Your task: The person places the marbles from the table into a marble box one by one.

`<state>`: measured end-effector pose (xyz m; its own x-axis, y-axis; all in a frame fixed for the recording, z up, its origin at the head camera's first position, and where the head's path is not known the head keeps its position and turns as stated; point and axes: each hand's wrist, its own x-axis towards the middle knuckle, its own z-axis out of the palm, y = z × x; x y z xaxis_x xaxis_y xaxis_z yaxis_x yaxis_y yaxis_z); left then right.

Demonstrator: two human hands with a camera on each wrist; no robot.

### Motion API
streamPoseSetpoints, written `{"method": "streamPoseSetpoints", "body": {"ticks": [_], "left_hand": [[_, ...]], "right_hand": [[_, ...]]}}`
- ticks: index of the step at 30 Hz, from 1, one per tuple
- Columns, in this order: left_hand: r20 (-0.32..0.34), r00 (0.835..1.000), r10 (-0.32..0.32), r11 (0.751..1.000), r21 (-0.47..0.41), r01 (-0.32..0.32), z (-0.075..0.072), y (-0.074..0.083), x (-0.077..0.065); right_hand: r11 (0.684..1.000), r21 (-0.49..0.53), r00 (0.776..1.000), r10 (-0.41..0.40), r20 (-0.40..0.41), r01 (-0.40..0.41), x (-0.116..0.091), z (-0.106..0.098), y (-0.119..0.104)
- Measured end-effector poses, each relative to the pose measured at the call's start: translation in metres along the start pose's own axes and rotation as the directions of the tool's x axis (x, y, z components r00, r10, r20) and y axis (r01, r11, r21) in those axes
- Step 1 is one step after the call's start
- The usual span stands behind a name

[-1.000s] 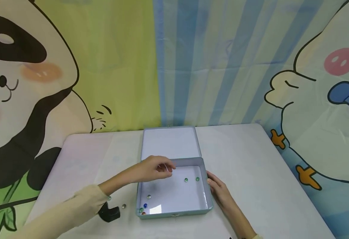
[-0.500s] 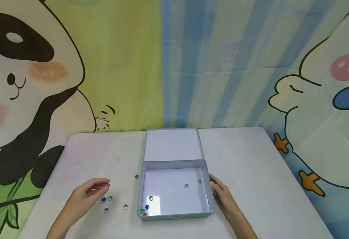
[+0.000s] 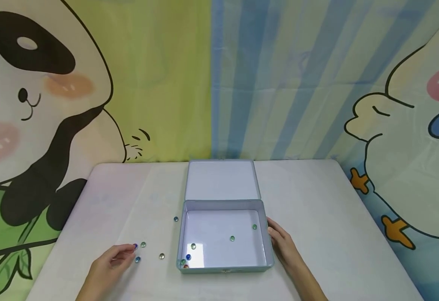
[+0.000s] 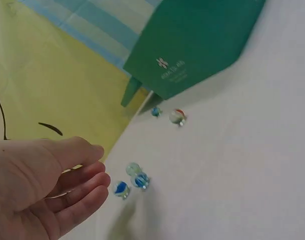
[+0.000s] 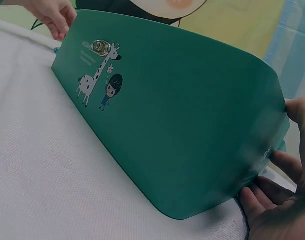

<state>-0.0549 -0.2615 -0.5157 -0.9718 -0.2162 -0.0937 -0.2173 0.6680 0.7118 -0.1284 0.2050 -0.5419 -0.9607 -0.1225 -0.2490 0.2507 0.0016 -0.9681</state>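
Observation:
My left hand (image 3: 108,265) reaches over the table left of the box, fingers slightly bent. In the head view a blue marble (image 3: 135,246) lies right at its fingertips. In the left wrist view that blue-and-white marble (image 4: 121,189) sits just beyond the fingertips, and I see no grip around it. Beside it lie a pale green marble (image 3: 143,244) and another blue marble (image 3: 138,259). My right hand (image 3: 285,246) rests against the outer right wall of the green tin box (image 3: 225,270); its fingers touch the side in the right wrist view.
The box's hinged lid (image 3: 221,179) lies back behind it. Several marbles sit inside, among them green ones (image 3: 232,238) and a blue marble (image 3: 188,257). A clear marble (image 3: 162,256) and a blue-green marble (image 3: 176,219) lie left of the box. A printed curtain (image 3: 167,83) hangs behind the table.
My left hand has moved from above the box back left and down to the loose marbles, its fingertips coming to the blue one. My right hand stays at the box's side.

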Motion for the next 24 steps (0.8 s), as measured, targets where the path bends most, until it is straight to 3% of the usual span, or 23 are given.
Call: {"method": "streamPoseSetpoints", "body": {"ticks": [3, 6, 8, 13, 17, 24], "left_hand": [[-0.019, 0.999, 0.051, 0.999, 0.012, -0.051, 0.006, -0.004, 0.000], [-0.058, 0.984, 0.167, 0.986, 0.030, -0.166, 0.012, -0.008, -0.001], [-0.044, 0.982, 0.185, 0.982, 0.060, -0.182, 0.015, -0.009, 0.000], [0.050, 0.996, 0.075, 0.985, 0.150, -0.082, 0.018, -0.007, 0.001], [0.087, 0.996, -0.010, 0.983, 0.186, -0.006, 0.019, -0.004, 0.002], [0.098, 0.995, -0.031, 0.979, 0.205, 0.010, 0.020, -0.004, 0.001]], "right_hand": [[1.000, -0.001, 1.000, -0.012, -0.006, 0.012, 0.001, 0.000, -0.002], [1.000, 0.010, 1.000, -0.021, -0.014, 0.021, 0.002, 0.001, -0.004], [1.000, 0.001, 1.000, -0.020, -0.021, 0.020, 0.002, 0.001, -0.004], [1.000, -0.005, 0.999, 0.002, -0.036, -0.002, 0.002, 0.002, -0.004], [1.000, -0.010, 0.999, 0.019, -0.032, -0.019, 0.001, 0.002, -0.004], [1.000, -0.006, 1.000, 0.009, -0.002, -0.009, 0.000, 0.001, -0.002]]}}
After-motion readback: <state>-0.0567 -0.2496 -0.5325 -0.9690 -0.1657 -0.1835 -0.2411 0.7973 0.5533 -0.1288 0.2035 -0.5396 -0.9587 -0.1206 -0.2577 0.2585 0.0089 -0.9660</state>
